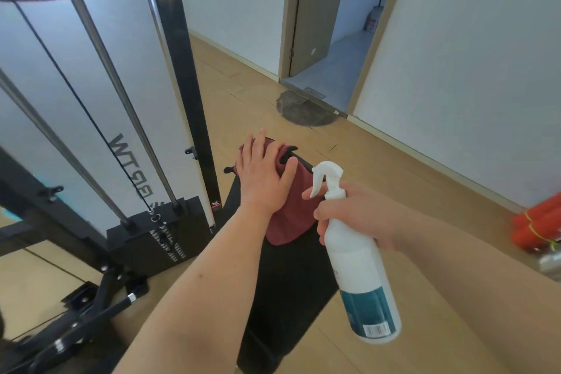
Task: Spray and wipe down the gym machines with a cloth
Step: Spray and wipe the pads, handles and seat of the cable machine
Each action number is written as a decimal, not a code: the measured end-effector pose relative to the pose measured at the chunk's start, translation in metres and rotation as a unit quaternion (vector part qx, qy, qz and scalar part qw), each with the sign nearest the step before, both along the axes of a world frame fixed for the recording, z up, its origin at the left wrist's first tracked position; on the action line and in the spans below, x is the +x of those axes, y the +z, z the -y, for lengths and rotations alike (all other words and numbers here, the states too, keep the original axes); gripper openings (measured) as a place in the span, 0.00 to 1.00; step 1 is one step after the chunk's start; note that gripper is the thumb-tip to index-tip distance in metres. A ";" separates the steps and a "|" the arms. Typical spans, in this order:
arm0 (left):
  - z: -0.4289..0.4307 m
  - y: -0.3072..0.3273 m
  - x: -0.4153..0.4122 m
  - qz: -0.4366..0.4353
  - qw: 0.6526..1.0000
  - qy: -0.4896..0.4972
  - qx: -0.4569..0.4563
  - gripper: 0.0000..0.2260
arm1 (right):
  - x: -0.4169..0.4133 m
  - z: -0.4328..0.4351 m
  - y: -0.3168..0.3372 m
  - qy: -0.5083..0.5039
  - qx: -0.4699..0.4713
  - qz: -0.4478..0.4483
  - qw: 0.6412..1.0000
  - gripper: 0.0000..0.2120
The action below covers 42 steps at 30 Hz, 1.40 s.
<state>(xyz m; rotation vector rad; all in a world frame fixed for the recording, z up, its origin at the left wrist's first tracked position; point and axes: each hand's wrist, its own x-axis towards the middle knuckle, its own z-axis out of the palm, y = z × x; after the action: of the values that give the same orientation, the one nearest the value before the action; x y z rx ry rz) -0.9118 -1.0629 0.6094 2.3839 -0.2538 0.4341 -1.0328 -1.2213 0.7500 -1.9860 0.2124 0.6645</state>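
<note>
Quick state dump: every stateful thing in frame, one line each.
left hand: open, flat, pressing the cloth
right hand: grips the spray bottle at its neck
spray bottle: held tilted, nozzle toward the cloth
cloth: crumpled on the bench pad, under the left hand
bench pad: partly covered by the cloth
door: open
weight stack: down, cable attached

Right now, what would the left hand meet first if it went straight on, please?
The left hand, flat on the cloth, would run off the bench; beyond, the way looks free, depth unclear.

A maroon cloth [293,209] lies on a black bench [288,282]; the spray bottle [356,255] is white with teal.
</note>
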 end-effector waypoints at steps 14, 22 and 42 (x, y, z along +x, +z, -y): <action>-0.018 -0.014 0.003 -0.081 0.974 0.073 -0.199 0.21 | 0.000 -0.037 -0.038 0.023 -0.029 -0.032 0.999 0.13; -0.060 -0.069 -0.030 -0.269 0.933 0.143 -0.191 0.30 | 0.003 -0.043 -0.039 0.017 -0.017 -0.041 0.999 0.14; -0.009 -0.028 -0.022 -0.093 0.977 0.096 -0.164 0.27 | 0.000 -0.027 -0.025 -0.004 -0.031 -0.033 0.999 0.13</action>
<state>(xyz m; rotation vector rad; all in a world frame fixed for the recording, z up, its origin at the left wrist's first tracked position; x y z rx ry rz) -0.9342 -1.0536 0.5813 2.1114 0.1272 0.3097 -1.0324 -1.1940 0.7250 -2.0231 0.2832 0.7272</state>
